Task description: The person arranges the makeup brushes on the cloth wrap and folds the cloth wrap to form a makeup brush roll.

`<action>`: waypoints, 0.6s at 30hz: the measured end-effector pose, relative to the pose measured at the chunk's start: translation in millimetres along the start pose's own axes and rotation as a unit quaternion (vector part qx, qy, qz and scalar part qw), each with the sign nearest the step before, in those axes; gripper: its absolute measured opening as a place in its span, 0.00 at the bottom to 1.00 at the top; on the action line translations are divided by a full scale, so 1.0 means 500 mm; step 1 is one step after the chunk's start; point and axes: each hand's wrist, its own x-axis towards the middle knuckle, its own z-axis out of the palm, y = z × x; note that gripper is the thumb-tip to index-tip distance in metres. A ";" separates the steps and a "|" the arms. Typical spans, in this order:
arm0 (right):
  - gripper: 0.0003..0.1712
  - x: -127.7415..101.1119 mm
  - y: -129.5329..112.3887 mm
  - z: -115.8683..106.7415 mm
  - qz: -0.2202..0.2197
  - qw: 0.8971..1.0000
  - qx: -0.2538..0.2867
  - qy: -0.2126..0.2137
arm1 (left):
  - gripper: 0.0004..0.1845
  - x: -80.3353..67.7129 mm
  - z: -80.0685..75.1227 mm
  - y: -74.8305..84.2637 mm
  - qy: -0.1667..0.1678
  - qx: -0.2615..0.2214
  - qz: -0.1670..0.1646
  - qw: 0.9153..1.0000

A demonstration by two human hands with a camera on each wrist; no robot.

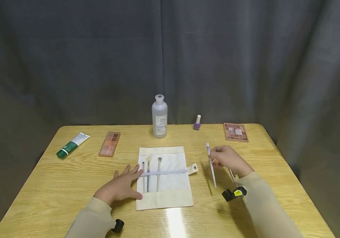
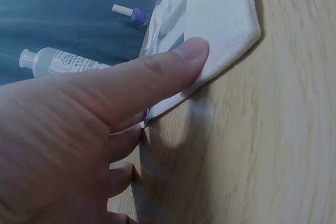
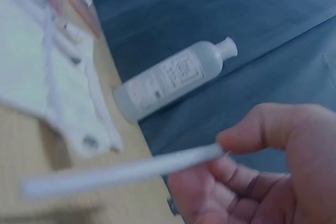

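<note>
The right hand (image 1: 228, 159) pinches a white brush (image 1: 211, 166) above the worktop (image 1: 54, 188), toward its right edge. The left hand (image 1: 119, 186) lies flat with straight fingers on the left border of the cloth brush roll (image 1: 170, 191), near the front edge.

Head cam: above near edge of the yellow wood-grain counter (image 1: 68, 185), looks fwd and down, takes in whole top to the grey curtain behind. Left wrist cam: v. close, low over counter by the left hand (image 2: 79, 145), faces far side. Right wrist cam: close behind the right hand (image 3: 273, 177), blurred, tilted. All 3 share the cream canvas brush roll (image 1: 170, 195) (image 2: 220, 19) (image 3: 31, 77) and the clear plastic bottle with white label (image 1: 159, 119) (image 2: 58, 62) (image 3: 168, 80).
</note>
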 end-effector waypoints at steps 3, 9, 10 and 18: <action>0.13 0.022 -0.021 0.012 -0.019 0.999 0.049 -0.005 | 0.52 0.002 0.003 -0.004 -0.001 0.003 0.001 1.000; 0.15 0.074 -0.063 0.049 -0.049 0.994 0.097 0.024 | 0.52 0.006 0.002 -0.003 -0.004 0.005 0.003 1.000; 0.15 0.084 -0.069 0.056 -0.051 0.992 0.109 0.028 | 0.52 0.005 0.001 -0.002 -0.004 0.005 0.003 1.000; 0.21 0.149 -0.106 0.114 -0.018 0.984 0.173 0.024 | 0.52 -0.001 -0.002 -0.004 -0.005 -0.002 0.002 1.000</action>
